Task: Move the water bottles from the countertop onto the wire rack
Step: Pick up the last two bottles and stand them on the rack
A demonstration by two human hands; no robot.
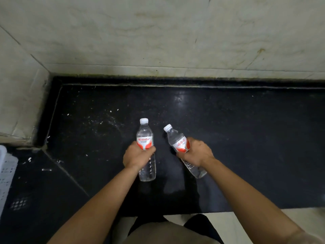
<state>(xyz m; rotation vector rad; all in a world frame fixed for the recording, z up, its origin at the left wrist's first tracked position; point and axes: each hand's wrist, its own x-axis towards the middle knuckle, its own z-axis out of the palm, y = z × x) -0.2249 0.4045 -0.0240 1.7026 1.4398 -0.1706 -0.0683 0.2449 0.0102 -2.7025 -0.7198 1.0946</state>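
Two clear water bottles with white caps and red-and-white labels are over the black countertop (246,138). My left hand (135,156) is wrapped around the middle of the left bottle (145,136), which stands upright. My right hand (197,152) grips the right bottle (175,138) at its label, and this bottle leans with its cap toward the left. The two bottles are apart, a short gap between them. No wire rack is in view.
A pale marble-like wall (158,41) runs behind the countertop and turns forward at the left corner (22,103). A white perforated basket (7,169) shows at the left edge. Pale floor tiles (246,221) lie below the counter's front edge.
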